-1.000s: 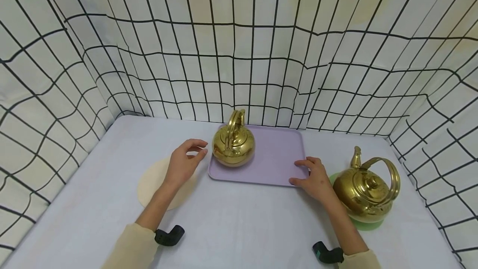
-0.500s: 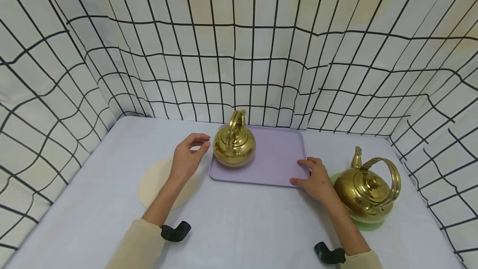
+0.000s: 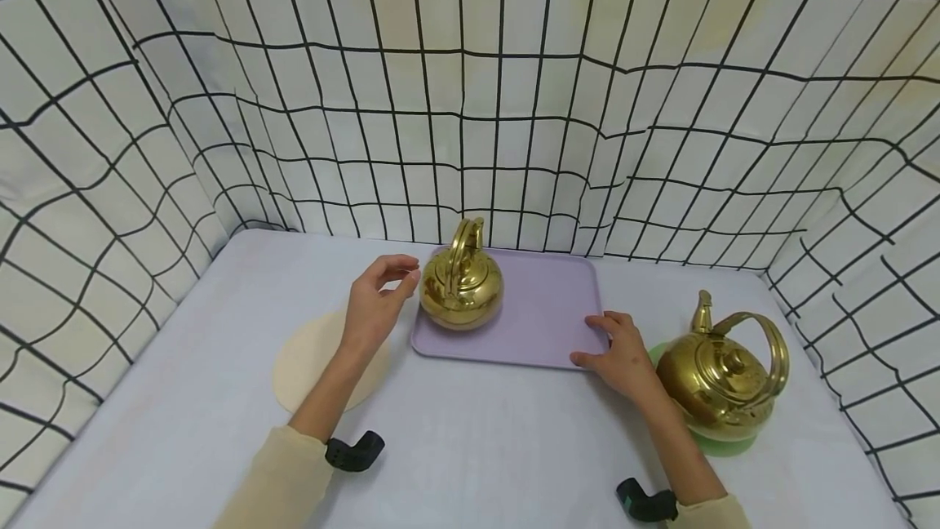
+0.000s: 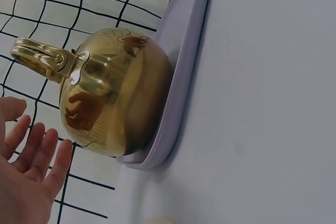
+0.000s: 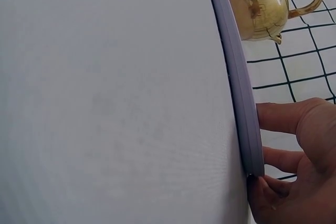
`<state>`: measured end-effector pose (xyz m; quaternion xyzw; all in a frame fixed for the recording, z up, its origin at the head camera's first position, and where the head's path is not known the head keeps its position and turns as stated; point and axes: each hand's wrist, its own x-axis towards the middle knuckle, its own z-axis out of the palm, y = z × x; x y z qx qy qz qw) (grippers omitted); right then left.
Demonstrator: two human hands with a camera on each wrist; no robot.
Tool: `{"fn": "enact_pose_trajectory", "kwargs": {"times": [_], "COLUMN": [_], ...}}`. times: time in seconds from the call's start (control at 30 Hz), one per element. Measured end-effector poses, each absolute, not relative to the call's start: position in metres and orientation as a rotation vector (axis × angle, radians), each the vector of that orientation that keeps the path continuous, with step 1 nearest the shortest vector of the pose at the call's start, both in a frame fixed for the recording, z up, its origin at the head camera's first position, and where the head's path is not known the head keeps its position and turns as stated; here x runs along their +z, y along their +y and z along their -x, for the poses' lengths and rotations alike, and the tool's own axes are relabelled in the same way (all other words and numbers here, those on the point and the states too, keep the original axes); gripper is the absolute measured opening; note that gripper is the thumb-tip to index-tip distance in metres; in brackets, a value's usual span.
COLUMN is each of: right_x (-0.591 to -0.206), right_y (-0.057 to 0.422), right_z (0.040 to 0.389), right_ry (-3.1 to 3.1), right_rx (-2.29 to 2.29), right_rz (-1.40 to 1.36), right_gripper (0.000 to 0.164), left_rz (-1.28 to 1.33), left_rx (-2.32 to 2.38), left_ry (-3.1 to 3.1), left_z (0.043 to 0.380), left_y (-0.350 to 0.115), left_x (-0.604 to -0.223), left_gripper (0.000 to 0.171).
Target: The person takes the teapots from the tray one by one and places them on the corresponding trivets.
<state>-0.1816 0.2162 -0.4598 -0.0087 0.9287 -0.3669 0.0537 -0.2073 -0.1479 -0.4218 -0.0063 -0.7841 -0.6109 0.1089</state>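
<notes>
A small brass kettle [image 3: 461,292] stands upright on the left part of a lilac tray [image 3: 551,308]. Close to the kettle's left side is my left hand [image 3: 370,310], its fingers loosely bent and holding nothing; a touch on the kettle cannot be made out. In the left wrist view the kettle's round body [image 4: 121,93] mirrors the hand. At the tray's right end, my right hand [image 3: 620,355] grips the edge near the front corner. From the right wrist view, fingers and thumb [image 5: 265,203] lie about the tray's rim [image 5: 244,98].
A larger brass kettle [image 3: 716,386] stands on a green round mat [image 3: 723,447], right beside my right forearm. Under my left forearm lies a cream round mat [image 3: 301,366]. Black wire grid [image 3: 529,129] walls the white table at the back and sides.
My left hand has moved slightly right and away from me, closer to the small kettle. My right hand keeps its place on the tray, and both kettles stay put.
</notes>
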Motion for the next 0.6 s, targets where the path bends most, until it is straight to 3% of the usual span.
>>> {"fn": "enact_pose_trajectory", "kwargs": {"times": [0.6], "right_x": [-0.461], "right_y": [0.218], "right_z": [0.180], "right_ry": [2.800], "right_rx": [-1.177], "right_rz": [0.047], "right_gripper": [0.064], "left_rz": [0.331], "left_rx": [-2.078], "left_ry": [-2.056], "left_z": [0.207], "left_y": [-0.135], "left_x": [-0.414], "left_gripper": [0.040]}}
